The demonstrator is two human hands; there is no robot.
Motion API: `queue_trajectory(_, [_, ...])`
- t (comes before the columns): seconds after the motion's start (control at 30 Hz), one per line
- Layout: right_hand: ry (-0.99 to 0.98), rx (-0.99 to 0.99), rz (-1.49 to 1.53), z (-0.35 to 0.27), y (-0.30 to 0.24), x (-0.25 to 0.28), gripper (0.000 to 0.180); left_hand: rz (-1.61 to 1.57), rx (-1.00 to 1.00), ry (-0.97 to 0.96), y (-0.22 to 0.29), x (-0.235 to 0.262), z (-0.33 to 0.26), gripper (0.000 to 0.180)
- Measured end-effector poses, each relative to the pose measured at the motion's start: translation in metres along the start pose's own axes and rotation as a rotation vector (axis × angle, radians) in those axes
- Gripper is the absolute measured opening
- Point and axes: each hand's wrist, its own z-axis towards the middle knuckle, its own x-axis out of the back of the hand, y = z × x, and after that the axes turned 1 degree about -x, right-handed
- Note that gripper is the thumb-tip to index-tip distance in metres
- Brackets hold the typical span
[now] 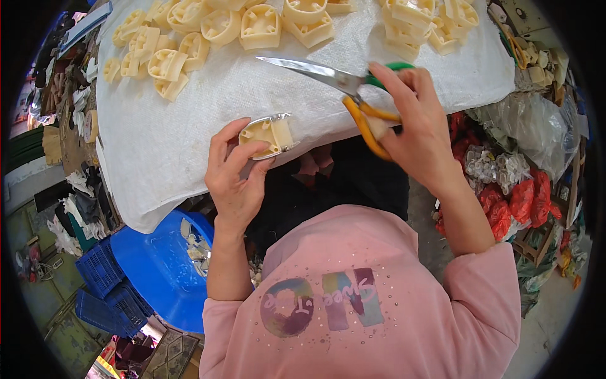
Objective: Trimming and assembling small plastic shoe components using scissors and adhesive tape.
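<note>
In my left hand (235, 174) is a small cream-coloured moulded plastic part (271, 136) with a shiny silver rim. Thumb and fingers pinch it by its left side, with its hollow inside facing up, near the front edge of the covered table. Scissors (341, 80) with one green and one orange handle are in my right hand (420, 120), whose fingers close around the handles. Their silver blades lie close together and point left, above and apart from the held part. Part of the green handle is hidden behind my fingers.
White woven sheeting (189, 139) covers the table. Cream moulded parts (260, 28) are heaped along its far left and middle, with another pile (420, 25) at the far right. A blue tub (151, 271) stands below left, beside blue crates (101, 271). Red plastic bags (521, 202) lie at right.
</note>
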Motion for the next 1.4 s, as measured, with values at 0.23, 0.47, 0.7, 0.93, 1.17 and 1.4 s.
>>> queue_trajectory(0.23, [-0.447, -0.409, 0.8, -0.048, -0.018, 0.016, 0.054, -0.315, -0.004, 0.183, 0.003, -0.007, -0.005, 0.023])
queue_trajectory(0.47, [-0.591, -0.305, 0.911, -0.055, -0.02, -0.002, 0.049, -0.099, -0.101, 0.256, 0.008, -0.006, -0.011, 0.022])
queue_trajectory(0.7, [-0.613, -0.276, 0.923, -0.052, -0.02, -0.006, 0.049, 0.007, -0.134, 0.201, 0.009, -0.004, -0.015, 0.022])
queue_trajectory(0.93, [-0.657, -0.291, 0.928, -0.053, -0.017, -0.009, 0.049, -0.061, -0.077, 0.189, 0.012, -0.007, -0.017, 0.021])
queue_trajectory(1.17, [-0.564, -0.259, 0.983, -0.057, -0.021, -0.015, 0.045, -0.119, -0.072, 0.201, 0.012, -0.01, -0.017, 0.024])
queue_trajectory(1.4, [-0.611, -0.277, 0.938, -0.054, -0.023, -0.01, 0.039, -0.158, -0.063, 0.194, 0.01, -0.014, -0.018, 0.023])
